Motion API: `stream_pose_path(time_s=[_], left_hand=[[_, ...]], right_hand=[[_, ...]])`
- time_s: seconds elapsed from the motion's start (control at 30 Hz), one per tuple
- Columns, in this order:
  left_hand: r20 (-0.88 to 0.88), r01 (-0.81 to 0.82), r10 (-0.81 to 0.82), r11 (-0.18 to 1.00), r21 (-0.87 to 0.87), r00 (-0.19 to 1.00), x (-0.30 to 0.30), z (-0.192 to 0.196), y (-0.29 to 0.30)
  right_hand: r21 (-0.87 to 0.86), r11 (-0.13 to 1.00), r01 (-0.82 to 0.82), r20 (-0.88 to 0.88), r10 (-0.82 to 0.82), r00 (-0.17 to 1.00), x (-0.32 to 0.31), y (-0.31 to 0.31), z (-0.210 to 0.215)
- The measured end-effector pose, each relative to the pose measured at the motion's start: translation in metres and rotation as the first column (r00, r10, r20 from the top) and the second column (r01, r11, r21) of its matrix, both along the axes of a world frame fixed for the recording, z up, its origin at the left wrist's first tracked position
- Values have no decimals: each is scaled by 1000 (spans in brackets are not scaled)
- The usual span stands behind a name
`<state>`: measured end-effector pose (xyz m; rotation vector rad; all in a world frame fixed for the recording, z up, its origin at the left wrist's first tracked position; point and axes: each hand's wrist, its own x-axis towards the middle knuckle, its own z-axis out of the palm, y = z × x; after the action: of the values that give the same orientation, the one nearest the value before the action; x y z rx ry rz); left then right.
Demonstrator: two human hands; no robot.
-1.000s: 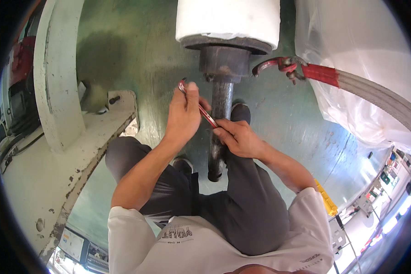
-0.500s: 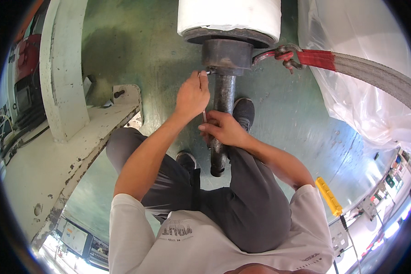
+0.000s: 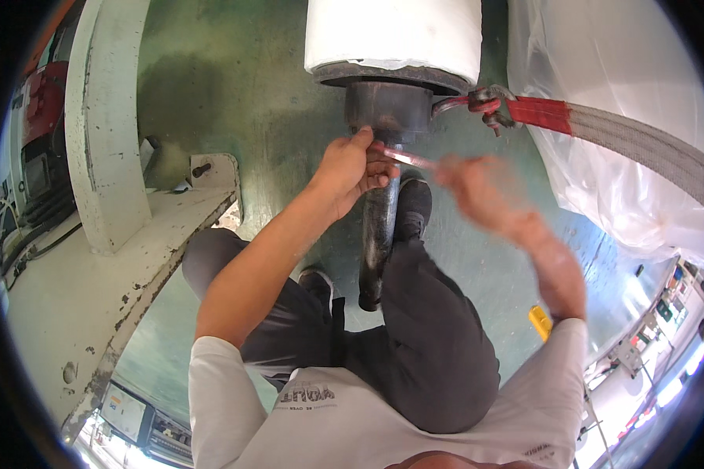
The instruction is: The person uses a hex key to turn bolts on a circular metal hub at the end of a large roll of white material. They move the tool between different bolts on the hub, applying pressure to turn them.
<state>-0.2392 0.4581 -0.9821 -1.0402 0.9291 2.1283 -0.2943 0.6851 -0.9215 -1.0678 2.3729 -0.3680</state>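
Observation:
Below a white-wrapped roll sits a dark metal collar, with a dark steel shaft running from it toward me. My left hand is at the collar's lower left edge, its thumb up against the collar and its fingers curled round the near end of a slim metal wrench. The wrench slants across the shaft. Its other end goes into my right hand, which is closed on it and blurred by motion. The wrench's head is hidden by my left fingers.
A shackle with a red and grey lifting sling hangs at the collar's right. Clear plastic sheeting covers something beyond. At left stands a chipped cream steel frame. A yellow object shows by my right elbow.
My right hand has swung from beside the shaft up and out to the right, with the wrench now across the shaft. My left hand has shifted slightly right and lower, fingers now round the wrench.

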Motion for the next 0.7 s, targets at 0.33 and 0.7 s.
stream_pose_path(time_s=[0.33,0.7], left_hand=[[25,-280,280,943,182,960,-17,37,-6],[-116,160,-529,446,-881,840,40,-13,-18]], right_hand=[[-237,955,-181,-505,38,862,-69,-7,-4],[-70,736,673,857,-301,419,120,-56,-79]])
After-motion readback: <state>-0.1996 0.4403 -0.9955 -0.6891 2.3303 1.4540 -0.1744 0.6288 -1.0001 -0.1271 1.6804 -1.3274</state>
